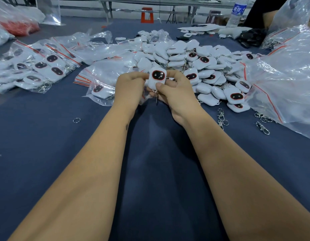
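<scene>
Bagged fobs are spread at the left of the blue-covered table, with a loose split ring lying near. At centre, a white key fob is held above the cloth, pinched at its edge by the left hand and gripped between thumb and curled fingers of the right hand. A metal clasp hangs beneath it. The clasp is judged to be at the fitting stage, and bagging would be called for next. The unbagged heap, spare clasps and a large plastic bag are crowded at the right.
</scene>
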A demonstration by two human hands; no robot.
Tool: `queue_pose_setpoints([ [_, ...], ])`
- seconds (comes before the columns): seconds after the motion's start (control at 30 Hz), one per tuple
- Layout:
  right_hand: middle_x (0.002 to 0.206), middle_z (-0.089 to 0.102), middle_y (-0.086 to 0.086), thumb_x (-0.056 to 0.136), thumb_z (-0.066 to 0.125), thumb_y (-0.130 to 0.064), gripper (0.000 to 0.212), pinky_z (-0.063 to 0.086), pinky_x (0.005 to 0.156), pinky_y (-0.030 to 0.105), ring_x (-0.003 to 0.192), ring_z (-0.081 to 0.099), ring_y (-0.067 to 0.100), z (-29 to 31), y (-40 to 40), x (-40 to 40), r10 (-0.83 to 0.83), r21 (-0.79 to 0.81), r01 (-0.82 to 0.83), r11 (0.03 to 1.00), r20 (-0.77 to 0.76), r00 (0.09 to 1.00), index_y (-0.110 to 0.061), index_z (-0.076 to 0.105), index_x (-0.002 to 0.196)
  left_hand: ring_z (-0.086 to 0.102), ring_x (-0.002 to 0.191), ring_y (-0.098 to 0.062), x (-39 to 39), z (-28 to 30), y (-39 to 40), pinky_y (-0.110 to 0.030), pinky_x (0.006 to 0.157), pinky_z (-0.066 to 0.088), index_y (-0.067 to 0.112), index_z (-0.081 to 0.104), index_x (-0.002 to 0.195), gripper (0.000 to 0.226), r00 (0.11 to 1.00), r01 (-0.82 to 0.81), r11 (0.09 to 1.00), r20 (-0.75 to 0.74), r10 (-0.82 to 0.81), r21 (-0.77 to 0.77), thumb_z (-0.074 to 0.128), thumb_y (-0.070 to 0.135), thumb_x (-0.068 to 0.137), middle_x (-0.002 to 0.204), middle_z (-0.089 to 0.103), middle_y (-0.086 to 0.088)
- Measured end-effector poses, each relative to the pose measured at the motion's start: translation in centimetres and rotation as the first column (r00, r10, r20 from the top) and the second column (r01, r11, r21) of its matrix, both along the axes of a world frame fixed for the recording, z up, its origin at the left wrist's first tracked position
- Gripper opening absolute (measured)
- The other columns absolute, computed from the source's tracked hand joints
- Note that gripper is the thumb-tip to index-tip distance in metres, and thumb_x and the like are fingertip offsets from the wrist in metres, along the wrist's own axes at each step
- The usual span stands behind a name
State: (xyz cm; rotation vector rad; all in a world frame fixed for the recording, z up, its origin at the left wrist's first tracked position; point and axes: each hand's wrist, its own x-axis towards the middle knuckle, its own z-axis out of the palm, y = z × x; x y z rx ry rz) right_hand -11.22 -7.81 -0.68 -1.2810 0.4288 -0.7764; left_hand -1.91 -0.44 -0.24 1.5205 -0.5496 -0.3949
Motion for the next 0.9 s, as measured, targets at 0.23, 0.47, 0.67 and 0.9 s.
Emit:
queue_pose_setpoints([
  [0.23, 0.092, 0.072, 0.015, 0.09, 0.052, 0.012, 0.033, 0.054, 0.06, 0.026, 0.07, 0.072, 0.021, -0.2, -0.2, 0.0, -0.016, -0.142, 0.006, 0.99, -0.072, 0.997, -0.017, 0.056, 0.105, 0.058, 0.058, -0.025, -0.4, 0.7, 0.4, -0.023, 0.051, 0.044, -0.004, 0.068, 0.087, 0.015, 0.981, 0.073, 0.992, -0.171, -0.09, -0.105, 0.058, 0.008, 0.085, 0.068, 0.062, -0.014],
  [0.47, 0.094, 0.072, 0.015, 0.091, 0.054, 0.008, 0.032, 0.056, 0.062, 0.028, 0.071, 0.071, 0.018, -0.3, -0.3, -0.2, -0.068, -0.139, 0.054, 0.989, -0.096, 0.993, -0.023, 0.055, 0.1, 0.054, 0.056, -0.021, -0.1, -0.1, 0.4, -0.025, 0.052, 0.043, 0.007, 0.07, 0.079, 0.014, 0.981, 0.192, 0.981, 0.025, -0.192, -0.011, 0.062, 0.012, 0.089, 0.072, 0.06, -0.014],
  [0.67, 0.095, 0.071, 0.012, 0.088, 0.056, 0.002, 0.022, 0.055, 0.063, 0.028, 0.077, 0.07, 0.018, 0.0, -0.4, 0.1, -0.059, -0.068, 0.053, 0.996, -0.098, 0.993, -0.018, 0.061, 0.096, 0.054, 0.057, -0.015, 0.3, -0.7, 0.2, -0.026, 0.056, 0.046, 0.001, 0.071, 0.082, 0.016, 0.976, 0.185, 0.982, 0.115, -0.186, 0.021, 0.065, 0.014, 0.089, 0.069, 0.062, -0.008],
  [0.9, 0.101, 0.07, 0.012, 0.096, 0.052, -0.006, 0.02, 0.055, 0.062, 0.028, 0.086, 0.07, 0.023, -0.2, -0.5, 0.1, -0.055, -0.096, 0.045, 0.994, -0.101, 0.993, -0.022, 0.063, 0.091, 0.056, 0.055, -0.008, 0.2, -0.5, 0.2, -0.02, 0.056, 0.047, 0.015, 0.072, 0.074, 0.017, 0.976, 0.194, 0.981, 0.1, -0.194, 0.008, 0.064, 0.01, 0.088, 0.06, 0.063, 0.004],
])
